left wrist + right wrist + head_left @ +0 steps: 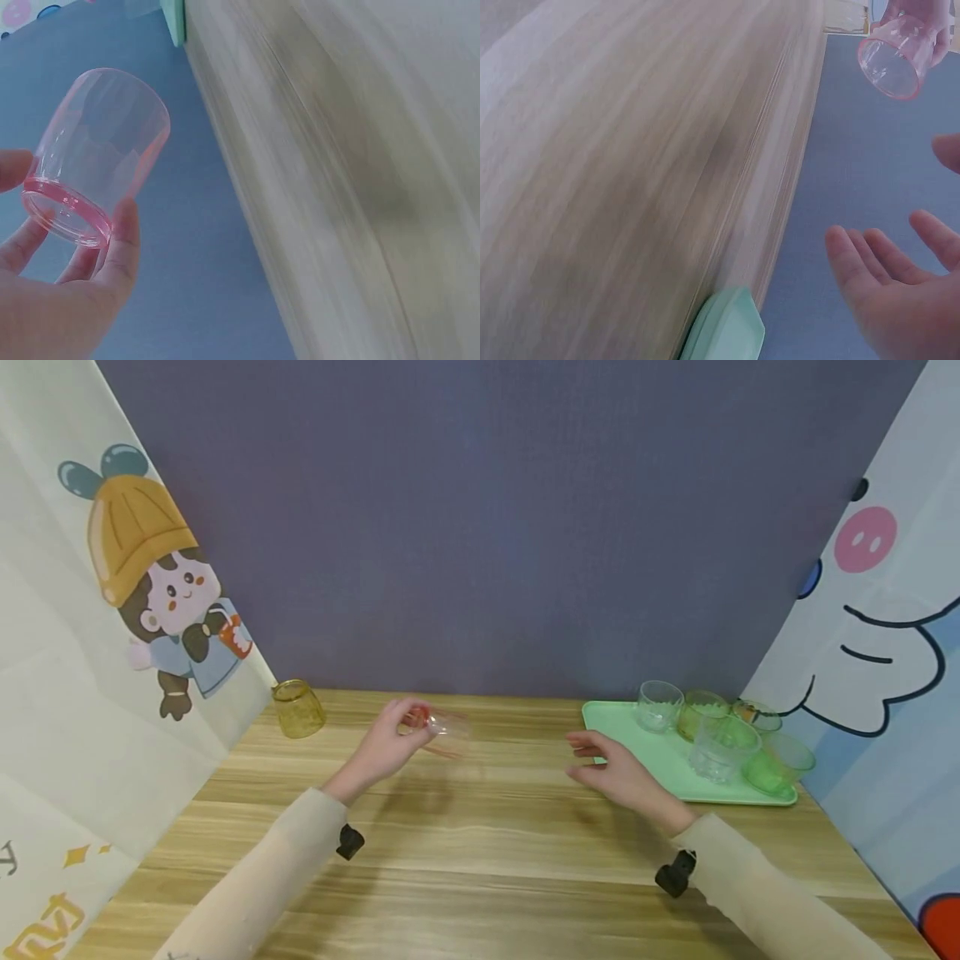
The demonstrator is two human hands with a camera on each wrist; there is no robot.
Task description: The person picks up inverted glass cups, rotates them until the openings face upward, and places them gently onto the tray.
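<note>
Left hand [384, 745] pinches pink cup [444, 729] by base, frame centre, above worktop [480, 843]. Right hand [618, 772] empty, fingers spread, beside green tray [600, 718] with glasses, right. Yellow cup [297, 708] upside down, left.

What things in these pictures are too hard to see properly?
- Pink cup in the left hand: motion blurred in the head view.
- Glasses on the green tray: they overlap, so their number is unclear.
- Right hand: cut off by the right wrist view's edge.
- Yellow cup: too small for detail.
</note>
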